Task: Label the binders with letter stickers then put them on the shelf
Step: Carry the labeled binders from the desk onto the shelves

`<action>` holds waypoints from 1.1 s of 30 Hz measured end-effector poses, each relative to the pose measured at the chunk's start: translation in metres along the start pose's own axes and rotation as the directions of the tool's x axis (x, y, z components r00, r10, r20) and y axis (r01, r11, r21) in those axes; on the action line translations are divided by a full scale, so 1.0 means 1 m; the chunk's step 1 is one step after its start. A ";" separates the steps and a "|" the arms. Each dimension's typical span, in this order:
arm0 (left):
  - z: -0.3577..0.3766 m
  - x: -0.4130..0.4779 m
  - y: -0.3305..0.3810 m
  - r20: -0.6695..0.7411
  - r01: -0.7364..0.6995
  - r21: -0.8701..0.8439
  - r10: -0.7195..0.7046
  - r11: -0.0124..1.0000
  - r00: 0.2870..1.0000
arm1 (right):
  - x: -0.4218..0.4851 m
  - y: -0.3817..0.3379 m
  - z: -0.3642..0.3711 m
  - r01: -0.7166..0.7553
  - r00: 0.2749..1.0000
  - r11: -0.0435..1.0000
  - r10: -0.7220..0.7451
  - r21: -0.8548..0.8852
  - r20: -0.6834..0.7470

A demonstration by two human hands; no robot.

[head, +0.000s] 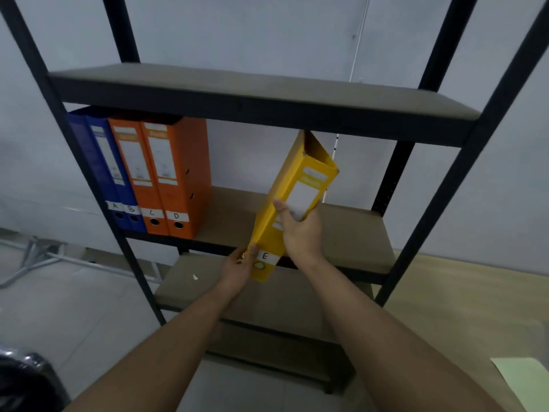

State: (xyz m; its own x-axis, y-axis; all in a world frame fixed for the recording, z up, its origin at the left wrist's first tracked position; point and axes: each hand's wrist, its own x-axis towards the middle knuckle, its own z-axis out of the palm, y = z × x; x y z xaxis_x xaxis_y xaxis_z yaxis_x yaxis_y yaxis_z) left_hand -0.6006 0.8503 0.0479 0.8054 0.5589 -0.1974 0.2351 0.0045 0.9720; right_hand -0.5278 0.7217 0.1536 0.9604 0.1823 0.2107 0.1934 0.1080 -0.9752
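Seen over my remote feed from the head camera: a person lifts a yellow cardboard lever-arch binder [292, 200] toward the middle board [353, 233] of a black-framed metal shelving unit [439, 203]. The binder is in the air, tilted, its open top leaning up and right to just under the upper board [267, 87] and its lower end hanging in front of the middle board's front edge. The right hand [300, 230] grasps the spine about halfway up, thumb across the spine's left edge. The left hand [239, 267] grips the bottom corner, thumb pressed on the spine just beside a white sticker [265, 256] lettered E. At the left end of the same board, I see two blue binders [102, 173] marked A and B standing upright, touching two orange binders [166, 173] marked C and D; the yellow one is well apart from them. To the right lies a pale wooden tabletop [460, 295] with a light green sheet [523, 379], and a black plastic-wrapped object [23, 379] sits at lower left.
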 end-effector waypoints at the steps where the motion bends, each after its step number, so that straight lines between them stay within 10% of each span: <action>1: 0.001 0.001 0.006 -0.017 -0.031 0.003 0.031 1.000 0.999 | 0.008 0.000 0.003 0.013 0.999 1.000 -0.012 -0.024 0.041; 12: -0.009 0.030 0.016 -0.164 -0.083 0.095 0.098 0.992 0.982 | 0.071 0.009 0.046 0.061 0.846 0.948 0.117 -0.313 0.520; 33: -0.119 0.122 -0.007 -0.051 0.119 -0.049 -0.121 0.992 0.991 | 0.100 0.021 0.175 0.021 0.889 0.926 0.155 -0.378 0.430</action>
State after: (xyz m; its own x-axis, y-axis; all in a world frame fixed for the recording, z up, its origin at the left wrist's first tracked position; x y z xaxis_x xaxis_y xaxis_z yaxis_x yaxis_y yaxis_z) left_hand -0.5684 1.0172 0.0325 0.7419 0.5962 -0.3069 0.3023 0.1111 0.9467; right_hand -0.4627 0.9130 0.1661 0.7979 0.5992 0.0655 0.2750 -0.2651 -0.9242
